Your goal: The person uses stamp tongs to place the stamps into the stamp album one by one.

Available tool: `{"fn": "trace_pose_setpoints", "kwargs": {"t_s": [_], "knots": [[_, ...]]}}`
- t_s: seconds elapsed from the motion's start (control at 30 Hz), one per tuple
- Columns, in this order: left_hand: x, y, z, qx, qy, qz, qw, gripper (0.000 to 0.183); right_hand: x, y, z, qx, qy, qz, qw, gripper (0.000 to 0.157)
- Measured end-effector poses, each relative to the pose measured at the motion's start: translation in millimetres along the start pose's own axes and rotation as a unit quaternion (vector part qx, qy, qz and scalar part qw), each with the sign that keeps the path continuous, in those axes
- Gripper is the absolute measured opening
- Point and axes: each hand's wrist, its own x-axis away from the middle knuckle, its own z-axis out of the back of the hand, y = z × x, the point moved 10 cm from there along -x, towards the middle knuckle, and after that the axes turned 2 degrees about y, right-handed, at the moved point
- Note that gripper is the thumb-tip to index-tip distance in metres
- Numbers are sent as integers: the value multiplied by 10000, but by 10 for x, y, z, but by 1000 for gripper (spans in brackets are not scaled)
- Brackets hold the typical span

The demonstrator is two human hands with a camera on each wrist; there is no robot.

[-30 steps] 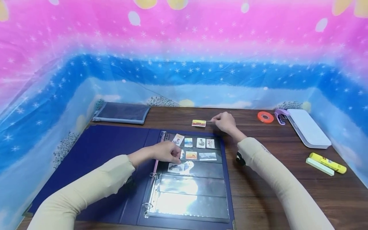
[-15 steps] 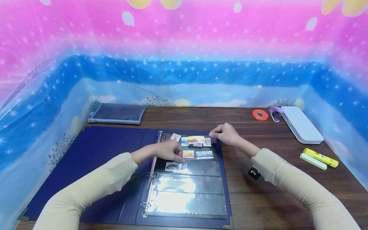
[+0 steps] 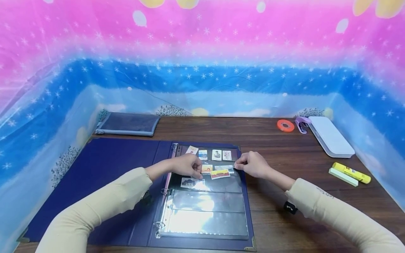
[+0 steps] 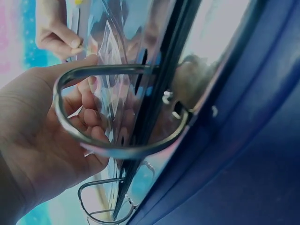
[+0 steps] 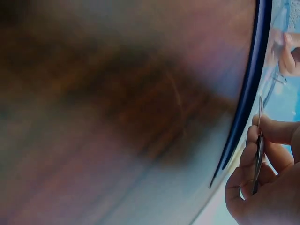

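Observation:
A navy ring-bound stamp album (image 3: 126,158) lies spread on the table, with a black pocket page (image 3: 221,202) on its right side. Thumb and fingertips of my left hand (image 3: 186,166) pinch the edge of a clear pocket strip at the page's second and third rows. My right hand (image 3: 254,165) grips metal tweezers (image 5: 258,157) at the page's right edge. From their tips extends a yellow-and-red stamp (image 3: 220,174), tilted and overlapping a grey landscape stamp (image 3: 224,169) in the second row. A dark stamp (image 3: 189,182) sits in the third row.
Several stamps, such as a portrait stamp (image 3: 216,155), fill the top row. Metal rings (image 4: 122,150) stand along the page's left edge. A mesh zip pouch (image 3: 128,123), orange tape roll (image 3: 285,125), purple clip-like item (image 3: 302,124), white case (image 3: 332,137) and yellow tube (image 3: 352,173) lie around.
The yellow-and-red stamp has travelled in the tweezers from the table behind the album, over the top row, down to the second and third rows. My left hand keeps its place.

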Motion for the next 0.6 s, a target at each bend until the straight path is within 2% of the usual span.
{"fn": "trace_pose_setpoints", "kwargs": {"t_s": [0.4,0.6], "knots": [[14,-48,-26,227,108,-2,9997,18,169,-34,-46,18,58,3,10000,10],[5,-88,-13,299,76,30,9995,19,163,-72,-75,-53,-217,279,9994,9]]}}
